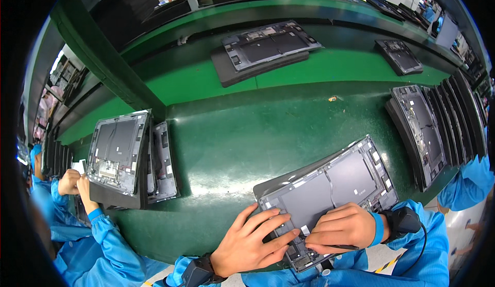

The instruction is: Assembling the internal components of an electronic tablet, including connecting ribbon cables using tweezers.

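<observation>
An opened tablet-like device [330,184] lies tilted on a dark foam pad [278,182] at the near edge of the green bench, its flat dark battery and boards exposed. My left hand [255,238] rests on the device's near left corner, fingers spread, tips touching its inner edge. Close beside it, my right hand [341,226] is closed round a thin dark tool [343,247], which sticks out under the fingers. Its working tip is hidden, and I cannot make out its kind. A small white label [304,230] shows between the hands.
Opened devices [117,150] lean in a stack at left, near a co-worker's hands [77,182]. Another device [420,132] and a row of dark panels [456,122] stand at right. On the conveyor behind, a device [270,44] lies on foam; a green post [98,50] rises left.
</observation>
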`<action>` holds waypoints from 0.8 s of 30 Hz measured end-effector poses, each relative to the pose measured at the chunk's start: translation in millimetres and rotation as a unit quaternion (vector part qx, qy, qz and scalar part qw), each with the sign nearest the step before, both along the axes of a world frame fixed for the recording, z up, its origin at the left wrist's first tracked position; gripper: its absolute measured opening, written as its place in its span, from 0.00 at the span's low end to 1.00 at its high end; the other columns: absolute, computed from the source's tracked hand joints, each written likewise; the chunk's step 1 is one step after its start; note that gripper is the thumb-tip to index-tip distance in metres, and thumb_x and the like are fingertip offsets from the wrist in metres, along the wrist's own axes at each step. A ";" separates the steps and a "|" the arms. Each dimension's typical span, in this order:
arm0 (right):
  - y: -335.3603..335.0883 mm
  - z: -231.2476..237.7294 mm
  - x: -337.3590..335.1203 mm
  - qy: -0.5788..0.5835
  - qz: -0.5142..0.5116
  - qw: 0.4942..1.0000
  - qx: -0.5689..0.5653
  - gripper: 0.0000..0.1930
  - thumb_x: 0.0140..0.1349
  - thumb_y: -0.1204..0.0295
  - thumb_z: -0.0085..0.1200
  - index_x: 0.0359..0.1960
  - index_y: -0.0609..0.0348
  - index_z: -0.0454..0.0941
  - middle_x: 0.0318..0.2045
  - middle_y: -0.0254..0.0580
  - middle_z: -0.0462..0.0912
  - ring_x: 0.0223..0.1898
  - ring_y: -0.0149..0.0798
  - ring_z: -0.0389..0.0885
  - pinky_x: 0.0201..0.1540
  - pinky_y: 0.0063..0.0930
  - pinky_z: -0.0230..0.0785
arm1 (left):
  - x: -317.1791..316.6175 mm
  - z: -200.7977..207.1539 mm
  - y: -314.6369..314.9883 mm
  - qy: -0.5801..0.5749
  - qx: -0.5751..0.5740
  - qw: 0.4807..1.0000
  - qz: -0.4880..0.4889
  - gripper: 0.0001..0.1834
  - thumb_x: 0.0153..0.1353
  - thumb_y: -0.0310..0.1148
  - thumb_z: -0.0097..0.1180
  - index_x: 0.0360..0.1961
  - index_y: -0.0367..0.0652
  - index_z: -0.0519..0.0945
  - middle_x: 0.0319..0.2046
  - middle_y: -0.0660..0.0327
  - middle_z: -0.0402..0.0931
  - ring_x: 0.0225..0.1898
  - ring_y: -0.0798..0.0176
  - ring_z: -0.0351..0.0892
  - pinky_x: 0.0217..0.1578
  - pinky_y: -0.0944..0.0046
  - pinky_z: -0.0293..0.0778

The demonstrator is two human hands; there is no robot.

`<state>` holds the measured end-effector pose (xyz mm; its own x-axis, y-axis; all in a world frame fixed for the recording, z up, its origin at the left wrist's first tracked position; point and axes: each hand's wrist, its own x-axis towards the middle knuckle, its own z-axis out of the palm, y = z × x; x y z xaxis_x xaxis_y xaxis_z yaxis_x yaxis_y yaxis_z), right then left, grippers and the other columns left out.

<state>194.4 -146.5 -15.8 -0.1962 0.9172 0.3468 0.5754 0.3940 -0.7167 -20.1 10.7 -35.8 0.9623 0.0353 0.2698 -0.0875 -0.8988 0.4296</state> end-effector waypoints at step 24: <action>-6.9 2.2 -8.2 -0.011 -0.014 1.000 0.001 0.05 0.58 0.74 0.65 0.34 0.59 0.82 0.24 0.36 0.77 0.26 0.38 0.80 0.27 0.28 0.75 | 0.3 0.3 0.8 -0.003 0.022 1.000 -0.001 0.20 0.52 0.41 0.64 0.48 0.63 0.88 0.56 0.64 0.77 0.59 0.55 0.72 0.63 0.44 0.67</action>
<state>186.2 -153.4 -13.6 -0.1772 0.9218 0.3448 0.6022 0.3786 -0.7028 -19.9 11.5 -35.5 0.9606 0.0212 0.2770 -0.0918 -0.9169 0.3885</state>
